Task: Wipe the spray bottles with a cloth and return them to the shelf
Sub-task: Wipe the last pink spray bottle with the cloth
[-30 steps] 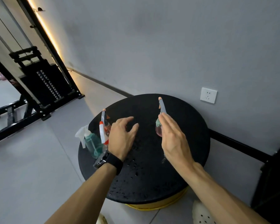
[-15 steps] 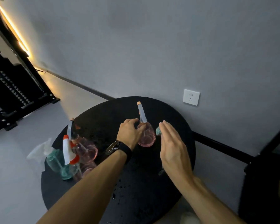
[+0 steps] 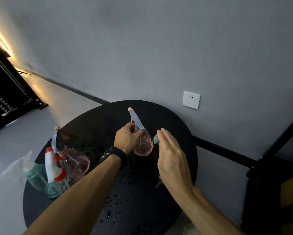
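While the left hand (image 3: 128,140) grips the pink spray bottle (image 3: 143,145) at its neck, fingers curled round it just below the grey trigger head, the bottle stands upright on the round black table (image 3: 176,126). Its pink body sits directly right of the left palm, between the two hands.

Right hand (image 3: 172,160) is flat, fingers straight and together, edge-on, just right of the bottle. A bit of teal cloth (image 3: 156,139) shows at its fingertips, between them and the bottle's side; cloth looks to be touching or almost touching the bottle, can't tell which. How the right hand holds the cloth is hidden behind the palm, so can't tell its grip.

Hands are apart, bottle and cloth in the gap.

Left of the left forearm, near the table edge, well apart from the hands: a second pink bottle (image 3: 78,164) with grey head, a teal bottle with red-and-white trigger (image 3: 53,173), and a teal bottle with clear trigger (image 3: 34,175), clustered close together. Black watch (image 3: 115,154) on left wrist. Water droplets (image 3: 111,209) on the tabletop between the forearms. White wall socket (image 3: 191,100) beyond the right hand.
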The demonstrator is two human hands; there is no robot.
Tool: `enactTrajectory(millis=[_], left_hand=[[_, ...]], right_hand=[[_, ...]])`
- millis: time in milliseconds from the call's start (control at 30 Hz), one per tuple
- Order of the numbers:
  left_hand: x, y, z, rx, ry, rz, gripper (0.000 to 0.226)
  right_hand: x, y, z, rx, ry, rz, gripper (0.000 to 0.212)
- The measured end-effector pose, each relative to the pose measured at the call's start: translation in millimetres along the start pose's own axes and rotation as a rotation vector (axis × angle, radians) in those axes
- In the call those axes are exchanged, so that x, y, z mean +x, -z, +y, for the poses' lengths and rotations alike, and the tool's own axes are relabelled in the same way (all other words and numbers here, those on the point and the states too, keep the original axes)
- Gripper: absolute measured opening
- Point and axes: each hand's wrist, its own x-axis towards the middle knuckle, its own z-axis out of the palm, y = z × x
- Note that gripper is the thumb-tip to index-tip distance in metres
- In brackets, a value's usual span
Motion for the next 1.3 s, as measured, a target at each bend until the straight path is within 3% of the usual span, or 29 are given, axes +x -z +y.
enactTrajectory(millis=[167, 400, 500, 667, 767, 900, 1033, 1200, 1300], left_hand=[[-9, 17, 1, -0.105, 0.042, -0.009, 0.027], [-47, 55, 11, -0.412, 0.087, 0.010, 0.035], [-67, 68, 16, -0.549, 0.092, -0.002, 0.033], [-100, 85, 17, -0.650, 0.075, -0.017, 0.043], [-117, 89, 14, -0.801, 0.093, -0.034, 0.047], [-129, 95, 6, -1.084, 0.194, -0.099, 0.032], [-132, 101, -3, -1.136, 0.249, -0.139, 0.031], [-125, 104, -16, -1.148, 0.323, -0.218, 0.050], [-129, 108, -15, -1.187, 0.333, -0.230, 0.037]], right_hand=[[3, 8, -6, 0.034, -0.009, -0.018, 0.043], [-2, 21, -28, 0.111, 0.022, -0.117, 0.046], [-8, 24, -45, 0.166, 0.067, -0.156, 0.046], [-20, 20, -85, 0.212, 0.260, -0.069, 0.050], [-33, 9, -96, 0.150, 0.355, -0.120, 0.051], [-44, -1, -103, -0.007, 0.401, -0.171, 0.049], [-49, -1, -107, -0.061, 0.395, -0.271, 0.062], [-50, 1, -111, -0.075, 0.377, -0.344, 0.078], [-50, 0, -114, -0.047, 0.378, -0.361, 0.079]])
